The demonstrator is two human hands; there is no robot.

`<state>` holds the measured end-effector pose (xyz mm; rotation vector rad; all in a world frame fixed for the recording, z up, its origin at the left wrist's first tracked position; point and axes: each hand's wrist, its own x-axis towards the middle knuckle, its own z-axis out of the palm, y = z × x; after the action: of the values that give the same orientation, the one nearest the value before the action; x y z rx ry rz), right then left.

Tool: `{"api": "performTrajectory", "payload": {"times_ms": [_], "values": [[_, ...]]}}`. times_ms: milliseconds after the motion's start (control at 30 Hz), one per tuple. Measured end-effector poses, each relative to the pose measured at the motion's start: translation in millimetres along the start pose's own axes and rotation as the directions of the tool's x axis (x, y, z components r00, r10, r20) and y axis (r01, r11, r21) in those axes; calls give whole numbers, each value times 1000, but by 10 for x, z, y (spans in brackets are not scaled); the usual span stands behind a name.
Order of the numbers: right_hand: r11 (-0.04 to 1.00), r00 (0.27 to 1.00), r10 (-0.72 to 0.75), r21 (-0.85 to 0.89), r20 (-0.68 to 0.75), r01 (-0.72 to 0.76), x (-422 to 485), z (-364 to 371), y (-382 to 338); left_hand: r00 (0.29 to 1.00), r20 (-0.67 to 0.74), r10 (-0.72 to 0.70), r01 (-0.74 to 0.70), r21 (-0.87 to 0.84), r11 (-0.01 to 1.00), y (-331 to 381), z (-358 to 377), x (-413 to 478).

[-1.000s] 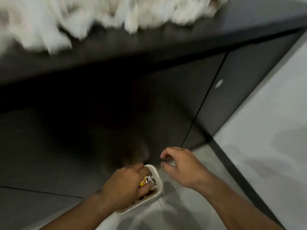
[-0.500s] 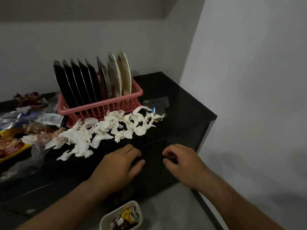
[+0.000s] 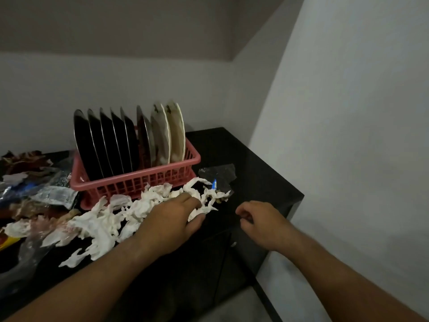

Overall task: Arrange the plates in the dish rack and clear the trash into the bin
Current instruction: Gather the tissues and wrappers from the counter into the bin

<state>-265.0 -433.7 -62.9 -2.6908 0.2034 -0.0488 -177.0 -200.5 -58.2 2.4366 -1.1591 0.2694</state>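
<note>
2 grips: our left hand (image 3: 167, 224) rests flat-fingered on tissue scraps (image 3: 109, 221); our right hand (image 3: 262, 224) hangs loosely curled, empty, over the tabletop's (image 3: 255, 182) front edge.

The left hand (image 3: 169, 220) covers part of the torn white tissue scraps (image 3: 102, 226); whether it pinches any is unclear. The crumpled foil and plastic wrappers (image 3: 53, 196) run off the left edge.

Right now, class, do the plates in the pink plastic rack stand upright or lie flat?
Upright: plates stand on edge in a row inside the pink plastic rack.
</note>
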Motion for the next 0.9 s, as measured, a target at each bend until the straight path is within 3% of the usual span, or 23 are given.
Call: {"api": "performTrajectory", "payload": {"times_ms": [167,333,533,700,767,900], "values": [[998,997,28,-63,65,-24,408,-17,221,1000,-5,16,-16,-22,1000,-104,128,421],[972,983,-42,-221,177,82,1128,-127,410,1000,-3,-4,4,17,1000,-226,385,889],[964,962,-106,-213,253,163,2054,-67,601,994,-11,-112,112,47,993,-411,611,1298],[948,845,5,-271,535,166,2544,183,785,980,-26,-199,200,70,977,-482,725,1516],[950,840,-16,-253,543,181,2580,255,877,976,-6,-216,216,76,973,-501,770,1527],[915,896,-137,-293,422,277,2615,255,971,970,7,-243,241,90,966,-522,829,1572]]}}
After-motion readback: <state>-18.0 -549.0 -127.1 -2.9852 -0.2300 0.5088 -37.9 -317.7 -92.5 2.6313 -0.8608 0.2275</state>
